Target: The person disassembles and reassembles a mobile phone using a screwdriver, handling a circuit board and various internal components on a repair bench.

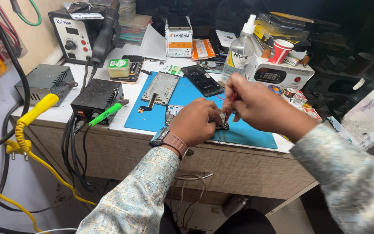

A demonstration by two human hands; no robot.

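Cluttered repair bench [256, 171], blue mat [187, 97] on top; hot-air station [76, 34] at 10 o'clock, spray bottle [240, 50] at 1. Circuit board [224, 125] at mat's near edge, mostly hidden under hands; axis can't tell. Left hand [195, 121] curled, pressing on board. Right hand [249, 102] pinches red-handled tool [233, 97], tip down toward board.

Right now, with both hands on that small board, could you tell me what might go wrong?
The circuit board lies close to the blue mat's front edge, so a slip of the left hand might push it off. The red-handled tool in the right hand could scratch it. The spray bottle just behind could be tipped by the right hand.
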